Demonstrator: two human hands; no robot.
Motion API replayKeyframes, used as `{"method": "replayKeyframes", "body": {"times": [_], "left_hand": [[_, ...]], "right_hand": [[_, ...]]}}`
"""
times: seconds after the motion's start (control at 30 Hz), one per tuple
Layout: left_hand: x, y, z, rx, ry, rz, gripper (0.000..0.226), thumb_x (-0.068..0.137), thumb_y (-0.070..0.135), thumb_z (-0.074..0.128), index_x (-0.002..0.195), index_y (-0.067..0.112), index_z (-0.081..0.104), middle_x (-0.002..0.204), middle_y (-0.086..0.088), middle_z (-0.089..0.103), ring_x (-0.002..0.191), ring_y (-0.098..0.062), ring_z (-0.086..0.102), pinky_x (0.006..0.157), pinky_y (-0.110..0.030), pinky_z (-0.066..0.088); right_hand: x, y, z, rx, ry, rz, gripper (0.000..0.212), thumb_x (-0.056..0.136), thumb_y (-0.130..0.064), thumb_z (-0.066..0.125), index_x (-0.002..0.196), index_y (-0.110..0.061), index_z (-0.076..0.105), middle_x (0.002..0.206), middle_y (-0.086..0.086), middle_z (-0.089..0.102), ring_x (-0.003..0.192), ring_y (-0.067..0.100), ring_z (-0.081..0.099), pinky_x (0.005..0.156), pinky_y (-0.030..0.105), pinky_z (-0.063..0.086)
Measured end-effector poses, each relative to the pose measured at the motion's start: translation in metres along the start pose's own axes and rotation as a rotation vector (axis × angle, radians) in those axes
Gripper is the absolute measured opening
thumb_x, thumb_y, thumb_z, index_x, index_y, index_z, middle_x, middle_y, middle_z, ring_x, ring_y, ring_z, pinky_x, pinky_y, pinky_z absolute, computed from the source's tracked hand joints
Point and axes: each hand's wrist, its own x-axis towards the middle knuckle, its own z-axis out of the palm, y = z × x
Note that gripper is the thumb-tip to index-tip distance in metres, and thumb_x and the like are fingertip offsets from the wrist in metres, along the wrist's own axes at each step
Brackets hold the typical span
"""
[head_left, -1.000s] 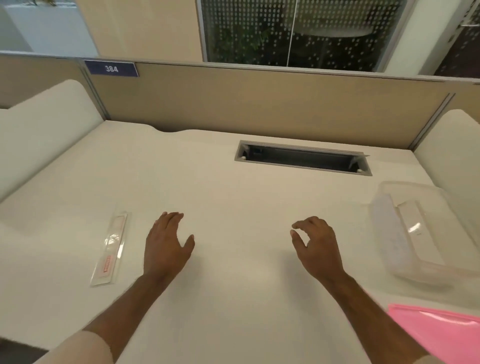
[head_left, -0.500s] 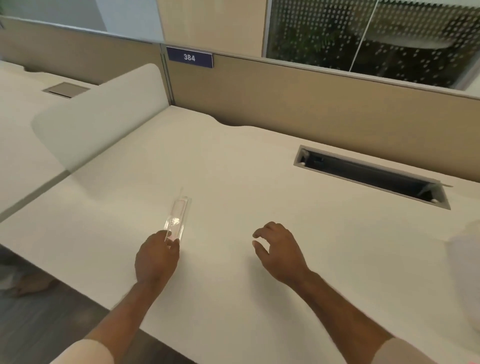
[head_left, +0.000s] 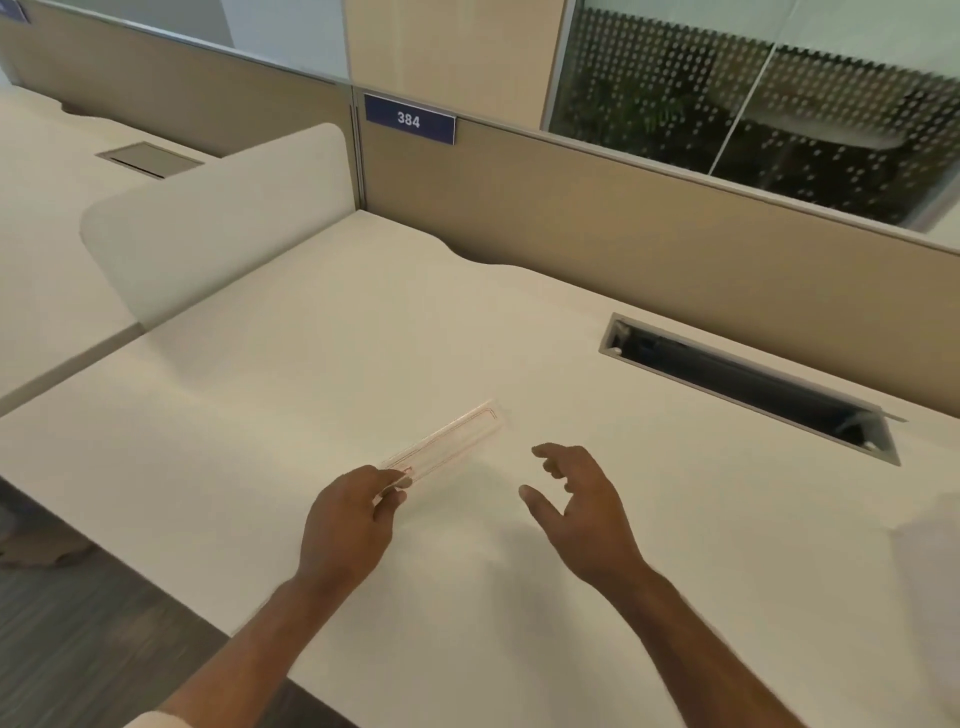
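Pinching near end of clear ruler (head_left: 447, 441), left hand (head_left: 345, 525), ruler angling away over desk (head_left: 311, 364), right hand (head_left: 584, 512) loose, empty beside.

- clear flat plastic ruler packet (head_left: 452, 436): near end in the left hand (head_left: 345, 525), reaching far-right over the cream desk (head_left: 311, 364).
- right hand (head_left: 582, 509): just right of the packet, apart.
- long grey metal cable slot (head_left: 748, 384): in the desk, far right.

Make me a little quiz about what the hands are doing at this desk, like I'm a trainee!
1. True or false: the left hand pinches one end of the clear flat plastic strip with red lines.
2. Which number is on the blue rectangular sign? A 384, B 512, C 107.
3. Fill in: the right hand holds ____.
Key: 1 true; 2 A; 3 nothing.
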Motion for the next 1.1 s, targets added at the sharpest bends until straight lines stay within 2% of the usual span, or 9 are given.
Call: {"method": "replayKeyframes", "body": {"times": [0.13, 0.23, 0.3, 0.47, 0.63, 0.73, 0.83, 1.0, 1.1], "left_hand": [[-0.002, 0.022, 0.003, -0.034, 0.020, 0.187, 0.022, 0.079, 0.006, 0.078, 0.094, 0.021, 0.079, 0.082, 0.009, 0.072, 0.077, -0.018, 0.066, 0.068, -0.023, 0.046], [-0.004, 0.041, 0.006, -0.056, 0.043, 0.308, 0.017, 0.076, 0.012, 0.073, 0.090, 0.021, 0.079, 0.082, 0.007, 0.073, 0.073, -0.021, 0.066, 0.068, -0.034, 0.053], [-0.007, 0.051, 0.010, -0.057, 0.037, 0.371, 0.018, 0.075, 0.014, 0.072, 0.089, 0.023, 0.079, 0.081, 0.008, 0.073, 0.071, -0.021, 0.064, 0.067, -0.036, 0.051], [-0.014, 0.062, 0.019, -0.063, 0.015, 0.484, 0.020, 0.074, 0.013, 0.075, 0.088, 0.026, 0.080, 0.081, 0.012, 0.071, 0.072, -0.018, 0.061, 0.066, -0.034, 0.046], [-0.019, 0.068, 0.022, -0.132, -0.009, 0.461, 0.040, 0.067, 0.006, 0.086, 0.099, 0.027, 0.077, 0.101, 0.014, 0.068, 0.093, -0.009, 0.056, 0.079, -0.040, 0.050], [-0.027, 0.072, 0.021, -0.250, -0.057, 0.361, 0.060, 0.068, 0.017, 0.077, 0.124, 0.031, 0.062, 0.127, 0.014, 0.050, 0.111, -0.007, 0.050, 0.096, -0.036, 0.042], [-0.037, 0.080, 0.019, -0.482, -0.134, 0.180, 0.067, 0.069, 0.031, 0.069, 0.132, 0.037, 0.046, 0.136, 0.013, 0.038, 0.116, -0.009, 0.051, 0.096, -0.026, 0.041], [-0.035, 0.099, 0.017, -0.868, -0.427, -0.340, 0.081, 0.064, 0.066, 0.067, 0.136, 0.040, 0.043, 0.130, 0.000, 0.057, 0.099, -0.021, 0.069, 0.086, -0.036, 0.055], [-0.032, 0.110, 0.016, -0.930, -0.560, -0.471, 0.086, 0.062, 0.081, 0.059, 0.132, 0.031, 0.049, 0.121, -0.006, 0.065, 0.076, -0.024, 0.068, 0.069, -0.036, 0.053]], "right_hand": [[-0.011, -0.001, -0.015, 0.361, 0.058, 0.344, 0.052, 0.079, -0.044, 0.074, 0.125, -0.038, 0.050, 0.111, -0.013, 0.058, 0.090, 0.003, 0.064, 0.071, 0.020, 0.054], [-0.019, 0.002, -0.029, 0.744, 0.068, 0.559, 0.061, 0.081, -0.050, 0.069, 0.134, -0.029, 0.046, 0.116, 0.004, 0.060, 0.087, 0.024, 0.073, 0.070, 0.037, 0.059], [-0.027, 0.004, -0.038, 0.935, 0.077, 0.630, 0.055, 0.085, -0.049, 0.064, 0.131, -0.023, 0.050, 0.116, 0.014, 0.059, 0.086, 0.036, 0.072, 0.065, 0.040, 0.057], [-0.045, 0.010, -0.058, 1.084, 0.132, 0.657, 0.029, 0.094, -0.014, 0.059, 0.121, -0.004, 0.059, 0.087, 0.025, 0.068, 0.066, 0.035, 0.068, 0.051, 0.035, 0.053], [-0.067, 0.017, -0.068, 1.113, 0.181, 0.647, 0.034, 0.088, 0.008, 0.054, 0.119, -0.005, 0.058, 0.082, 0.027, 0.068, 0.063, 0.032, 0.068, 0.056, 0.033, 0.057], [-0.079, 0.023, -0.074, 1.131, 0.221, 0.613, 0.037, 0.087, 0.009, 0.056, 0.119, -0.010, 0.059, 0.085, 0.029, 0.068, 0.066, 0.034, 0.069, 0.060, 0.034, 0.059], [-0.089, 0.028, -0.082, 1.130, 0.237, 0.589, 0.039, 0.087, 0.008, 0.058, 0.120, -0.014, 0.060, 0.091, 0.031, 0.068, 0.068, 0.035, 0.069, 0.063, 0.035, 0.059], [-0.102, 0.035, -0.093, 1.121, 0.259, 0.560, 0.041, 0.089, 0.007, 0.057, 0.121, -0.017, 0.060, 0.096, 0.033, 0.069, 0.069, 0.037, 0.069, 0.065, 0.035, 0.059], [-0.108, 0.040, -0.099, 1.116, 0.255, 0.539, 0.043, 0.090, 0.007, 0.056, 0.123, -0.019, 0.061, 0.098, 0.033, 0.068, 0.071, 0.039, 0.069, 0.066, 0.036, 0.059]]}}
